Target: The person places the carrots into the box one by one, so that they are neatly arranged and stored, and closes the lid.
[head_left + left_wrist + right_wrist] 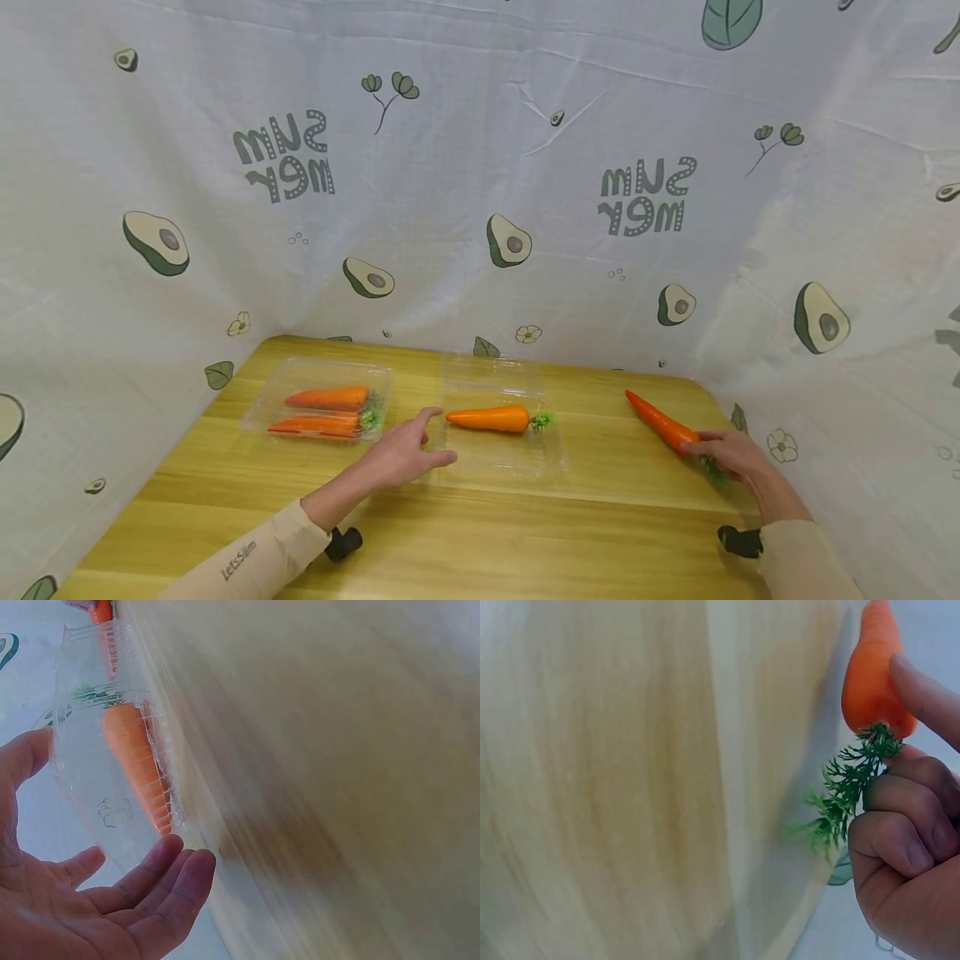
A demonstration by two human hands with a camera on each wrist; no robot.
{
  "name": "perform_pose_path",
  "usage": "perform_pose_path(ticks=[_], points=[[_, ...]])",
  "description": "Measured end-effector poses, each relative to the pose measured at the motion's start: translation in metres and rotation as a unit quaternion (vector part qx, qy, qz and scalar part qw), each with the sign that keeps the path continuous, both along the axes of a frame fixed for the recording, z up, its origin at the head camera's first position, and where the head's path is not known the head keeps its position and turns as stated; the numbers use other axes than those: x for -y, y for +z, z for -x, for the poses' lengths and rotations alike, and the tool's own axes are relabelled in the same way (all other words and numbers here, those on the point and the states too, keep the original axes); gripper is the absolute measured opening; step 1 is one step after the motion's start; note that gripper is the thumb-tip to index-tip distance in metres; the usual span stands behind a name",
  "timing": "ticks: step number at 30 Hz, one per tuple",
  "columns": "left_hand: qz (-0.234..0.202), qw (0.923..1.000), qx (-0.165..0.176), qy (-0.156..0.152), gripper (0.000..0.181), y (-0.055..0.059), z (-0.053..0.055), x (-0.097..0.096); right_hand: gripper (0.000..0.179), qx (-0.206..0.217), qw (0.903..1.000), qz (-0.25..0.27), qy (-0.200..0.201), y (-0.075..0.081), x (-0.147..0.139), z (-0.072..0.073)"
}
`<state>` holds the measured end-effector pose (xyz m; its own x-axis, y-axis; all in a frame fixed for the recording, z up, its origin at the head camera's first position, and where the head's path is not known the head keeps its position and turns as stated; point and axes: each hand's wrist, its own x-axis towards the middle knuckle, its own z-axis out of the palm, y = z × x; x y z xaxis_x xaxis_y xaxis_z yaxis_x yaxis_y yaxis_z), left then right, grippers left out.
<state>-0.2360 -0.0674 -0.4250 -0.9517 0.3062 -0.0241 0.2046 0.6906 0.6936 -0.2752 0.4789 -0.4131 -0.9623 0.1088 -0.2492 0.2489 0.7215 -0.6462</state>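
Observation:
On the right of the table, my right hand (727,454) grips an orange carrot (660,421) at its thick end. In the right wrist view the thumb presses on that carrot (874,682), and green leaves (847,787) hang below the curled fingers. My left hand (405,454) reaches to the left edge of a clear plastic container (502,458), its thumb and fingers spread apart. Inside this container lies a second carrot (491,418), tip to the left, with its lid (491,375) folded back. The left wrist view has the fingertips close to the container and its carrot (135,757).
Left of my left hand stands another clear container (258,412) with two carrots (326,398) inside. The wooden table (480,533) ends at a white printed curtain (450,208) along the back and sides. A black wrist mount (343,544) sits under my left forearm.

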Motion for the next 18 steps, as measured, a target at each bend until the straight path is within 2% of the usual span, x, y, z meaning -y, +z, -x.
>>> perform_pose_path(ticks=[9,18], points=[[-0.001,0.9999,0.006,-0.009,0.083,-0.002,0.001,0.001,0.086,0.002,0.9995,-0.018,0.025,0.013,0.012,0.003],[0.006,0.9999,0.006,-0.006,0.083,0.003,0.001,0.001,0.085,0.003,0.9981,-0.025,0.056,0.033,0.032,0.014]])
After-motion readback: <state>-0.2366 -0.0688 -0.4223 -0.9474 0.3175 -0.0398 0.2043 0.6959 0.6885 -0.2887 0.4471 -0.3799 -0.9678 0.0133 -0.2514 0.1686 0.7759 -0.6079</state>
